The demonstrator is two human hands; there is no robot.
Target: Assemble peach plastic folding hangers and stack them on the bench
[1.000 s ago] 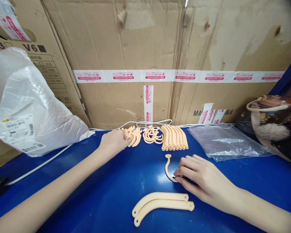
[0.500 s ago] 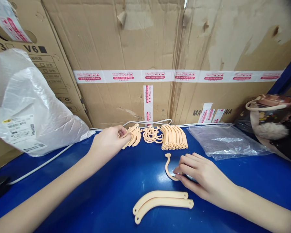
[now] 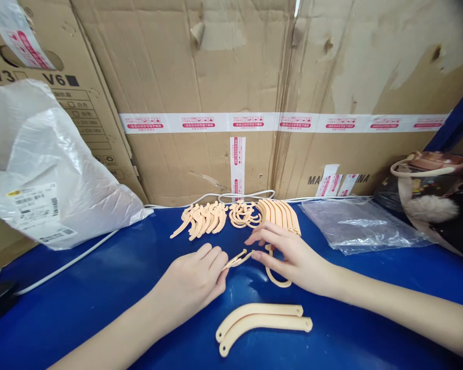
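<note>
My left hand (image 3: 200, 272) is closed on two thin curved beige pieces (image 3: 235, 261), whose ends poke out to the right. My right hand (image 3: 293, 257) reaches in from the right, thumb and fingers apart, the thumb at the free tip of one of them. Under that hand lies a beige hook-shaped piece (image 3: 272, 275), partly covered. Nearer to me, two long bent beige bars (image 3: 262, 321) with a hole at each end lie side by side on the blue tabletop (image 3: 170, 339).
Along the back lie a row of small curved beige pieces (image 3: 204, 218), a heap of hooks (image 3: 244, 213) and a stack of bent bars (image 3: 280, 211). A clear plastic bag (image 3: 358, 226) is at right, a white parcel bag (image 3: 54, 180) at left. Cardboard boxes (image 3: 200, 159) stand behind.
My left hand has come from the back row toward me and right, bringing the thin curved pieces. My right hand has let go of the hook-shaped piece and moved up and left toward them.
</note>
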